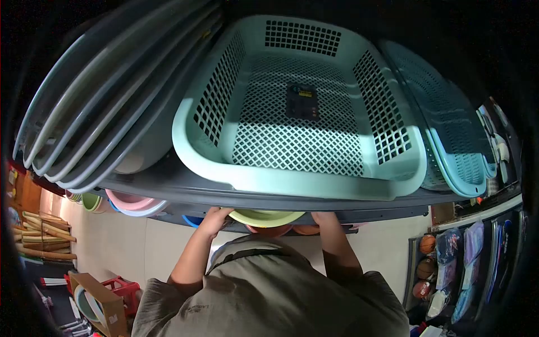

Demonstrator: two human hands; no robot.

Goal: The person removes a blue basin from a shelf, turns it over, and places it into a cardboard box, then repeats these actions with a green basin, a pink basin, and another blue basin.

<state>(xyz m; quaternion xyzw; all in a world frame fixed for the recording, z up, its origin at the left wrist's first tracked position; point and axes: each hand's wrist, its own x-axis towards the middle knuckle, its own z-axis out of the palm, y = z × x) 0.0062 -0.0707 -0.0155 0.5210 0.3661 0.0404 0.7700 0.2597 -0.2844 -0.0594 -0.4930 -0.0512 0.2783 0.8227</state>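
A yellow-green basin [266, 218] sits on the lower shelf, its far part hidden under the upper shelf. My left hand [215, 220] is at the basin's left rim, fingers curled at it and partly covered by the shelf edge. On the other side, my right hand [324, 218] reaches under the upper shelf just right of the basin; its fingers are hidden. Reddish basins [269, 231] show below the yellow-green one. Above my hands, a pale green perforated basket [314, 182] lies on the upper shelf, with a dark label on its bottom.
Large nested basins [84, 112] stand tilted on the upper left, and blue perforated baskets [457, 163] lean at right. A pink basin [129, 199] is lower left. Basketballs [426, 269] hang on a rack at right. A cardboard box [101, 303] stands on the left near a red crate [123, 292].
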